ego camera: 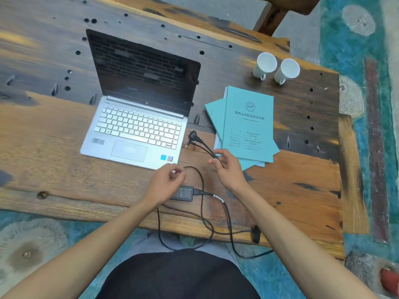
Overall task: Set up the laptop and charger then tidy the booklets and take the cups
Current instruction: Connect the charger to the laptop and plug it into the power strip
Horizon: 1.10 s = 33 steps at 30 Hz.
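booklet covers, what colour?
Light teal-blue booklets with dark printed text and a round emblem near the top; clearest in the head view.

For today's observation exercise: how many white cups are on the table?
2. One white cup and a second cup stand side by side at the table's far right, beyond the booklets. None appears hidden.

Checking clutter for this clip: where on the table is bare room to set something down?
Bare wood lies left of the laptop, behind its screen, and on the right between the booklets and the table edge. It is crowded in front, where both hands work the charger cable, and around the cups.
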### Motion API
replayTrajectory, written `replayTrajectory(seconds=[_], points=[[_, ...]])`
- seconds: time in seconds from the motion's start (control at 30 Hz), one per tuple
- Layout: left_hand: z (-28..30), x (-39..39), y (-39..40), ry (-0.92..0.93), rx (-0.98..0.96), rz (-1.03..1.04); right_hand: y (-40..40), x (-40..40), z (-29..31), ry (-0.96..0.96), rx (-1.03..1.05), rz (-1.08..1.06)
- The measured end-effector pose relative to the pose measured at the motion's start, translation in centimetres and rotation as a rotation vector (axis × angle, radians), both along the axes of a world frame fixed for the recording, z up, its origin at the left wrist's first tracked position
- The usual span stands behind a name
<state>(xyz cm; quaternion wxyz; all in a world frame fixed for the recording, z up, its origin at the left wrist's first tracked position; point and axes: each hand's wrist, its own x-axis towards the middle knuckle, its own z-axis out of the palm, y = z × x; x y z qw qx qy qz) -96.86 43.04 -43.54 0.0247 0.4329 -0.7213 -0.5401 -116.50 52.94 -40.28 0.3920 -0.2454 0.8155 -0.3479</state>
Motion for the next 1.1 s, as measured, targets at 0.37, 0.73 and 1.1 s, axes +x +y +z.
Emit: replayTrajectory(seconds=[0.37,0.73,1.1], points=[[2.8,-6.8,-1.0,0.2,0.769,0.656,2.0,2.3,0.4,-0.006,-0.108,0.113],[2.4,-8.0,1.1,0.401,0.932,0.992,3.9,0.9,0.3,-0.446,-0.145,0.111],[2.8,-10.0,1.5,0.383,0.735,0.818,-3.8,-4.7,-0.1,-0.412,-0.059,0.096]])
